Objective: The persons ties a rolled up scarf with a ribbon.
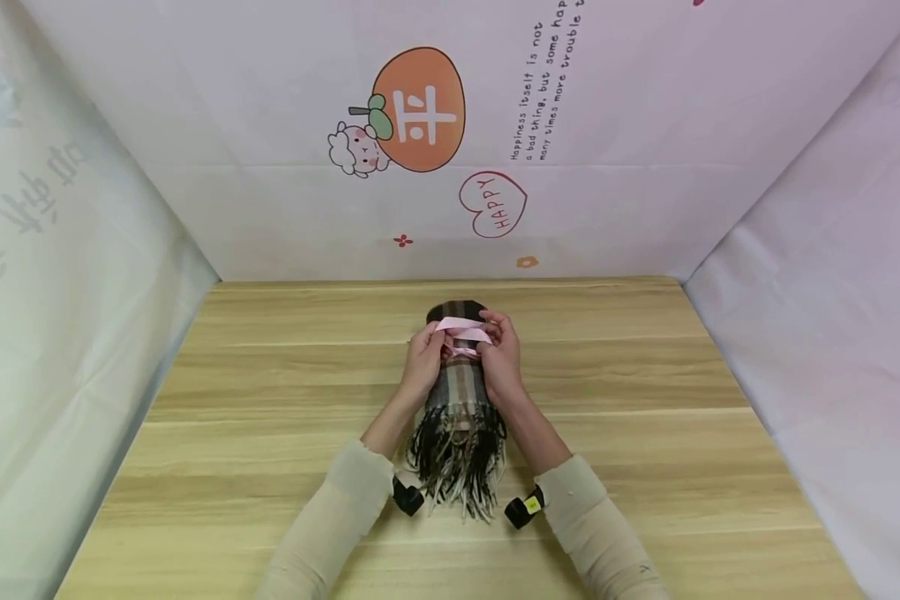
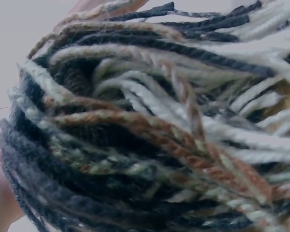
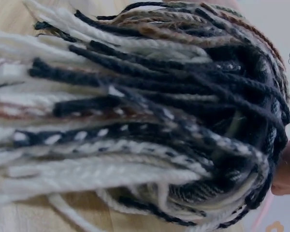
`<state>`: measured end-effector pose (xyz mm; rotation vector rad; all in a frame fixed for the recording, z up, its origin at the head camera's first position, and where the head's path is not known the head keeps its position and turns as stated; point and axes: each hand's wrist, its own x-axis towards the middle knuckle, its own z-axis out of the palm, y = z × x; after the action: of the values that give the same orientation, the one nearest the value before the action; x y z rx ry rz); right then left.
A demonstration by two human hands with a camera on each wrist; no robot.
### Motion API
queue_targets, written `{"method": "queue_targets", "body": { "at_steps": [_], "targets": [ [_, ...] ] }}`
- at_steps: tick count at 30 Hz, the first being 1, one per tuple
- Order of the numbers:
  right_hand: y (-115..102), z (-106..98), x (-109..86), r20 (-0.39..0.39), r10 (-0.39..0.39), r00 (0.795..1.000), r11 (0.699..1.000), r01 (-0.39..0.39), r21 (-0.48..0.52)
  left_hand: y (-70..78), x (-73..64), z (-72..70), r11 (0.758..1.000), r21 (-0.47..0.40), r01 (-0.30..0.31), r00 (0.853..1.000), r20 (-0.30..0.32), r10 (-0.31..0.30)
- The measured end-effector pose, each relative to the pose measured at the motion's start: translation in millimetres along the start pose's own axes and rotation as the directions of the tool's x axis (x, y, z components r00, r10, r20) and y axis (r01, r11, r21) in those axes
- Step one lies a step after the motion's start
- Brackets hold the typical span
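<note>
A rolled plaid scarf [image 1: 461, 385] in grey, brown and black lies lengthwise on the wooden table, its fringe [image 1: 457, 467] spread toward me. Across its far half runs a pink ribbon [image 1: 463, 323], looped above the roll. My left hand [image 1: 422, 360] pinches the ribbon on the left side of the scarf. On the right side, my right hand [image 1: 501, 360] holds the ribbon between thumb and fingers. Twisted tassels [image 2: 135, 121] fill most of the left wrist view, and more fringe [image 3: 159, 96] covers the right wrist view, hiding most of each hand.
The wooden table [image 1: 270, 400] reaches back to a white printed sheet [image 1: 285, 208] hung behind it. White sheets also hang along the left side [image 1: 82, 275] and the right side [image 1: 817, 275]. Black wrist cameras [image 1: 407, 497] sit close beside the fringe.
</note>
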<state>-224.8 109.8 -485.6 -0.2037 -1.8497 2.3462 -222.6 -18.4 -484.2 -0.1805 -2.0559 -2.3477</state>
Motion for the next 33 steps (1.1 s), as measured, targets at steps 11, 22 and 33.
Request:
{"method": "queue_targets", "body": {
  "at_steps": [11,22,33],
  "targets": [
    [0,-1,5.3,-0.125,0.126,0.984,0.953,-0.086,0.290,-16.1,5.8,1.2,0.996,-0.086,-0.002,0.994,-0.106,-0.007],
    [-17,-8,7.4,0.008,0.274,0.962,0.822,-0.238,0.517,-5.8,5.6,-7.6,0.776,-0.624,0.097,0.960,-0.146,-0.238],
    [-23,-43,26.8,0.017,0.343,0.939,0.738,-0.281,0.614,-2.1,3.6,-44.1,0.579,-0.813,0.064,0.892,-0.213,-0.399]
  ]
}}
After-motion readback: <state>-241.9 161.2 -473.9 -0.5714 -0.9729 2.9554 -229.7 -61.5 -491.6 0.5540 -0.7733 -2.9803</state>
